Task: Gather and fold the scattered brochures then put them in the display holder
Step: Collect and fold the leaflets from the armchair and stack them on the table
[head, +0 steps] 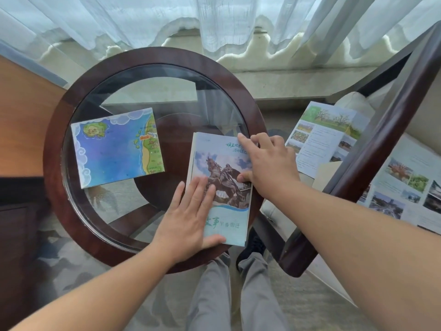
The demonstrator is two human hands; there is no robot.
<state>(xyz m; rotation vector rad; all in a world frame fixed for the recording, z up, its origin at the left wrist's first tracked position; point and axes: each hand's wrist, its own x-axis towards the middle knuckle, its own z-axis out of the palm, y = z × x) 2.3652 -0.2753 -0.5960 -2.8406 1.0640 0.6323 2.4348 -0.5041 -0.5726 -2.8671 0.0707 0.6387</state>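
Folded horseman brochure, left hand flat on it

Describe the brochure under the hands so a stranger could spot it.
Find the round glass table by the curtain. On its right side a brochure lies under the left hand and right hand. Its cover shows a horseman statue; its neighbour is a blue map.
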